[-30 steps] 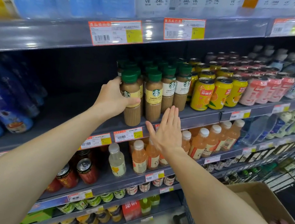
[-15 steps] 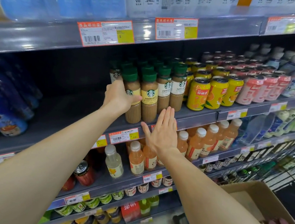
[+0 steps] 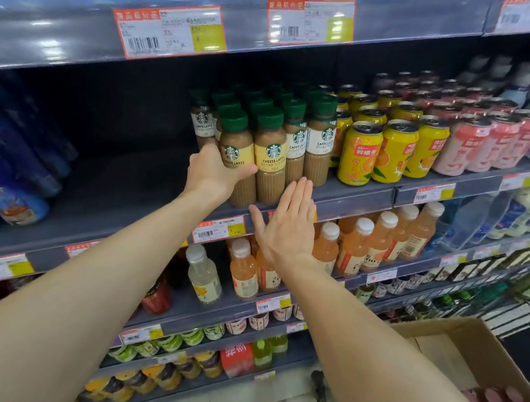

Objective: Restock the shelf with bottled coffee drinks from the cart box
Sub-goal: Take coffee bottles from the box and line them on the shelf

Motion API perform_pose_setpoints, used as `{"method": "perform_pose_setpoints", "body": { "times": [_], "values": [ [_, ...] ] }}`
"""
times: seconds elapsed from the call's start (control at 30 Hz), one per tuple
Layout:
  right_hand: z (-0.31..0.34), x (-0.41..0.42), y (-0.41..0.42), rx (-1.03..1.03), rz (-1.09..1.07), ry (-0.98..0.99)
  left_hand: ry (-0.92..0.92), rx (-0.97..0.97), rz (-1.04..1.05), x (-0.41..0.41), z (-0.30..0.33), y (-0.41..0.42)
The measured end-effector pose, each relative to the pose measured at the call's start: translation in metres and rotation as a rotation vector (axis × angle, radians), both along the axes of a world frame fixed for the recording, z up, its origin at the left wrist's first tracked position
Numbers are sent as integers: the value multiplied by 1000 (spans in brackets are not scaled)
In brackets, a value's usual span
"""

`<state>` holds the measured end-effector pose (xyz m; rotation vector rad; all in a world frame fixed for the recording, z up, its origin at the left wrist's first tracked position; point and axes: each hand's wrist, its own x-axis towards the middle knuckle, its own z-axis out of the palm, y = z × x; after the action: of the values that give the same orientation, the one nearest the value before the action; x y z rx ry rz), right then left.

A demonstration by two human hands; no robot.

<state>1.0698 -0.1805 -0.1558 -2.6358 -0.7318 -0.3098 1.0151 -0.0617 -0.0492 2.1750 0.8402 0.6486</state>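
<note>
The left hand [image 3: 215,173] holds a Cheese Latte bottle [image 3: 237,160] at the front edge of the shelf [image 3: 353,196], with the fingers behind its left side and the thumb across the yellow label. The bottle stands upright at the left end of the coffee row, touching a second Cheese Latte bottle [image 3: 270,157] on its right. The right hand [image 3: 289,223] is flat, its fingers straight and together, holding nothing; it is in front of the shelf edge, just below and to the right of the two front bottles. Both yellow labels carry the Starbucks logo and the words "CHEESE LATTE". Next to them stand Caffe Latte bottles [image 3: 318,148] with white labels reading "CAFFE LATTE". All have green caps. Further right are yellow cans [image 3: 360,152] with orange pictures and Chinese writing. The cardboard box [image 3: 454,352] is at the lower right.
</note>
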Motion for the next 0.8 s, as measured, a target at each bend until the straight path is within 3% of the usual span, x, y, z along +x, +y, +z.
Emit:
{"method": "perform_pose_setpoints", "body": {
  "times": [0.2, 0.47, 0.63, 0.8],
  "values": [
    [-7, 4, -4, 25, 33, -36, 98, 134, 12, -22, -24, -17],
    [-30, -23, -34, -30, 216, -13, 402, 590, -76, -82, -60, -60],
    [-61, -67, -87, -123, 409, 138, 667, 602, -186, -121, -85, -113],
    [-78, -106, -165, -299, 458, 134, 828, 514, -209, -177, -114, -181]
  ]
}}
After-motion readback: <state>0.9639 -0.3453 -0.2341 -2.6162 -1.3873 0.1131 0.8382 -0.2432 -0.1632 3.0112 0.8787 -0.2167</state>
